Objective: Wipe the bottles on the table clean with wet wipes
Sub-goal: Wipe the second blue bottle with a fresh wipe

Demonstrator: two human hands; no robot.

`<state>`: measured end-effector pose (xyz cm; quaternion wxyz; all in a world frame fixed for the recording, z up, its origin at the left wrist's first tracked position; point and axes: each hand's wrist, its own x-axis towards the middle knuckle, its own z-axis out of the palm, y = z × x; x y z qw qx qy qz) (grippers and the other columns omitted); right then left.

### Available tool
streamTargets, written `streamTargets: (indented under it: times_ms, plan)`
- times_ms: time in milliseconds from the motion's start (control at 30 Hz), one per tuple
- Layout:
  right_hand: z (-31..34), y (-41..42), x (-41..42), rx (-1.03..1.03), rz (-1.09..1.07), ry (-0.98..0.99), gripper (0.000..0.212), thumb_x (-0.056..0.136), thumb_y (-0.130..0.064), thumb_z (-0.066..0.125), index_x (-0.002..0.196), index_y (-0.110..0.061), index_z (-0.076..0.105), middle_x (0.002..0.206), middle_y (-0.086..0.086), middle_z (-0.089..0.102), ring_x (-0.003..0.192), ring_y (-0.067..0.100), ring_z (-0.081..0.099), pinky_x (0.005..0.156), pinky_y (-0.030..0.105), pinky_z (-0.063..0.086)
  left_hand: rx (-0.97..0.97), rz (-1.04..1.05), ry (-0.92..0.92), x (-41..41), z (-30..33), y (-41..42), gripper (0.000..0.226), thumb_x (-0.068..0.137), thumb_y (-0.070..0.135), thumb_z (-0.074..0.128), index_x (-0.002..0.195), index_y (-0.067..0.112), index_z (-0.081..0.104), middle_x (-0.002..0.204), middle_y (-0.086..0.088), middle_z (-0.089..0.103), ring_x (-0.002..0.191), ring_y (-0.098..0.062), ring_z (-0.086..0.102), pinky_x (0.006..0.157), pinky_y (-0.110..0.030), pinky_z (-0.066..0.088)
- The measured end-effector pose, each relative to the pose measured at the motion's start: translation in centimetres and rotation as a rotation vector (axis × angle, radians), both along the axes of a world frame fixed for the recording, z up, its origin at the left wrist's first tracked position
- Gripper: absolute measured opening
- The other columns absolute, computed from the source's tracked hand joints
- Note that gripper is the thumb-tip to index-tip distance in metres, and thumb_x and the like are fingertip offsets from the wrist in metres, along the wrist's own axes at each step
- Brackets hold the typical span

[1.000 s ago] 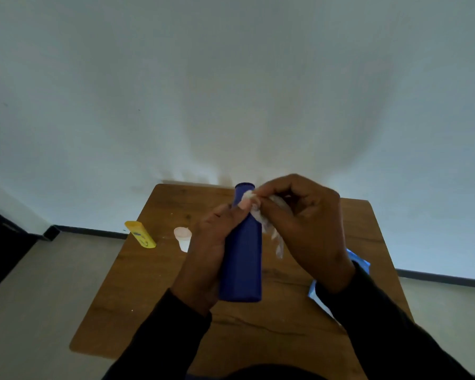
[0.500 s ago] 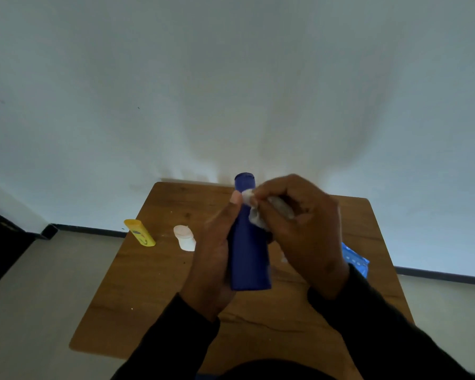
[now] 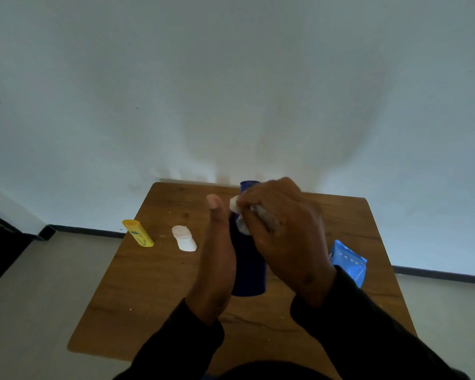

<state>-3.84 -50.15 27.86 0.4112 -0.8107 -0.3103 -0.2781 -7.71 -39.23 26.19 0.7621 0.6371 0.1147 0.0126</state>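
left hand (image 3: 215,259): fingers curled round blue bottle (image 3: 248,267), frame centre | right hand (image 3: 283,237): fingers pinching white wipe (image 3: 242,215) against bottle's upper part | table (image 3: 148,283): yellow bottle (image 3: 138,233), white bottle (image 3: 184,238) left

Dark blue bottle (image 3: 248,270), white wipe (image 3: 239,215), yellow bottle (image 3: 138,233), brown table (image 3: 148,283).

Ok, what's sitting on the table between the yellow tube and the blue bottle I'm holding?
In the head view, a small white bottle lies on the table between the yellow tube and the blue bottle.
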Motion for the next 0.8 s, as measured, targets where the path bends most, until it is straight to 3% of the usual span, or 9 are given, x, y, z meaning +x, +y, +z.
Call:
streamTargets:
  times_ms: [100, 167, 267, 400, 567, 667, 800]
  plan:
    - [0.8, 0.0, 1.1, 0.059, -0.101, -0.003, 0.014, 0.082, 0.002, 0.074, 0.083, -0.012, 0.07, 0.084, -0.004, 0.069, 0.08, 0.012, 0.06, 0.072, 0.023, 0.046, 0.053, -0.048, 0.014, -0.2, -0.1, -0.1, 0.072, 0.087, 0.064, 0.014, 0.097, 0.016, 0.066, 0.068, 0.007, 0.074, 0.058, -0.006, 0.07, 0.048, -0.014, 0.051]
    - [0.7, -0.1, 0.9, 0.06, -0.058, -0.004, 0.013, 0.083, 0.0, 0.075, 0.085, -0.011, 0.07, 0.086, -0.003, 0.069, 0.08, 0.013, 0.061, 0.072, 0.026, 0.048, 0.059, -0.026, 0.003, 0.1, 0.3, 0.0, 0.071, 0.085, 0.067, 0.019, 0.099, 0.015, 0.066, 0.072, 0.003, 0.075, 0.063, -0.01, 0.072, 0.053, -0.02, 0.055]
    - [-0.5, -0.4, -0.1, -0.023, 0.103, 0.006, 0.008, 0.085, -0.007, 0.076, 0.09, -0.011, 0.072, 0.091, -0.004, 0.07, 0.082, 0.012, 0.063, 0.072, 0.031, 0.051, -0.028, 0.055, -0.011, 0.7, 0.7, 0.9, 0.088, 0.073, 0.078, 0.034, 0.111, 0.005, 0.065, 0.09, -0.015, 0.073, 0.081, -0.03, 0.071, 0.073, -0.043, 0.058]
    - [-0.6, -1.0, -0.2, 0.031, 0.172, 0.034, 0.006, 0.085, -0.006, 0.077, 0.089, -0.008, 0.073, 0.09, -0.001, 0.073, 0.082, 0.013, 0.067, 0.07, 0.036, 0.054, -0.059, 0.089, -0.019, 1.5, 0.4, 1.8, 0.057, 0.09, 0.064, 0.048, 0.098, 0.011, 0.065, 0.084, -0.011, 0.068, 0.073, -0.024, 0.066, 0.07, -0.042, 0.054]
    - [0.7, -0.7, 1.7, 0.281, 0.036, 0.188, 0.008, 0.086, -0.006, 0.078, 0.086, -0.009, 0.072, 0.086, -0.003, 0.071, 0.079, 0.011, 0.069, 0.067, 0.032, 0.057, -0.075, -0.011, 0.02, 0.9, 0.3, 0.7, 0.049, 0.098, 0.054, 0.04, 0.109, 0.014, 0.066, 0.086, -0.011, 0.072, 0.069, -0.021, 0.068, 0.061, -0.036, 0.056]
    - [0.7, -0.9, 1.1, 0.348, 0.108, 0.313, 0.008, 0.086, -0.005, 0.079, 0.086, -0.009, 0.072, 0.081, -0.005, 0.073, 0.071, 0.009, 0.071, 0.058, 0.021, 0.054, -0.2, -0.01, 0.047, 1.0, 0.4, 0.8, 0.049, 0.097, 0.055, 0.042, 0.107, 0.014, 0.066, 0.085, -0.01, 0.069, 0.066, -0.02, 0.065, 0.059, -0.035, 0.055]
    - [-0.1, -1.4, -1.2, 0.164, 0.255, 0.307, 0.009, 0.085, -0.017, 0.077, 0.09, -0.01, 0.073, 0.084, -0.007, 0.073, 0.075, 0.006, 0.07, 0.064, 0.018, 0.055, -0.474, 0.079, 0.125, 1.7, 0.0, 2.3, 0.05, 0.093, 0.059, 0.045, 0.104, 0.014, 0.062, 0.078, -0.003, 0.063, 0.063, -0.014, 0.062, 0.058, -0.031, 0.055]
